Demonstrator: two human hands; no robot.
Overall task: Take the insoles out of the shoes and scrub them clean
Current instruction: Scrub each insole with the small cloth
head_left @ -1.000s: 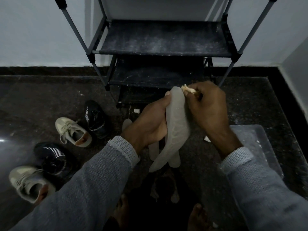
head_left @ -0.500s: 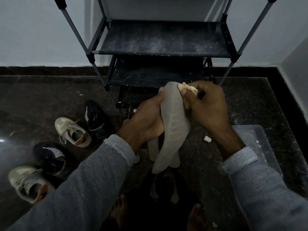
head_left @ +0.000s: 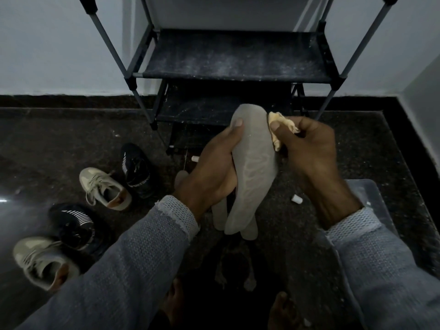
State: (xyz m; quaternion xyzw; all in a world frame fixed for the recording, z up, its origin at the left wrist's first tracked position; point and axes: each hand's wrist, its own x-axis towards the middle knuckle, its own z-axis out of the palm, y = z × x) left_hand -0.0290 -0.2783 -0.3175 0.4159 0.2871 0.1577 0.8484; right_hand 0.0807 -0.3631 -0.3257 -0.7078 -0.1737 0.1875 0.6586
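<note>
I saw the grey insole [head_left: 252, 172] held up in mid-air, in front of the shoe rack [head_left: 234, 67], toe end up and tilted a little left. The left hand [head_left: 212, 172] gripped it around its middle, thumb lying along the upper left edge. The right hand [head_left: 312, 153] pinched a crumpled yellowish cloth [head_left: 277, 129] against the insole's upper right edge. Below the held insole, more pale insoles [head_left: 220, 216] lay on the dark floor [head_left: 59, 144], partly hidden. To the left stood two beige sneakers [head_left: 104, 189] and two black shoes [head_left: 137, 170], well apart from the hands. A clear plastic lid [head_left: 371, 201] lay at the right, partly under the right sleeve, with a small white cap [head_left: 297, 199] near it.
</note>
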